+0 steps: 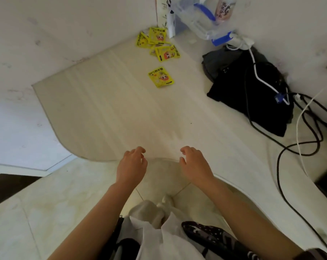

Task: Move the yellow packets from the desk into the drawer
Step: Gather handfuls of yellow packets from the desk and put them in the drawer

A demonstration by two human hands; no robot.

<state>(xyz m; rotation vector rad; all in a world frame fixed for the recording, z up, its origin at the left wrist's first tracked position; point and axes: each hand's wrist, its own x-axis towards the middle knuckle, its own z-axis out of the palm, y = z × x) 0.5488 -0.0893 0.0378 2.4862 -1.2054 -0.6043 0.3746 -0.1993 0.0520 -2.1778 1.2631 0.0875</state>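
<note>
Yellow packets (160, 44) clustered upper centre on desk (112, 109), one stray (160, 77) nearer, all well beyond left hand (131, 165) and right hand (193, 164), both empty, loosely curled, roughly equally near.

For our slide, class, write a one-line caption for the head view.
Both empty hands, left hand and right hand, hover at the desk edge; yellow packets lie far off.

Both bare forearms outstretched, left hand (132, 165) and right hand (193, 163) side by side, fingers loosely curled, empty.
</note>
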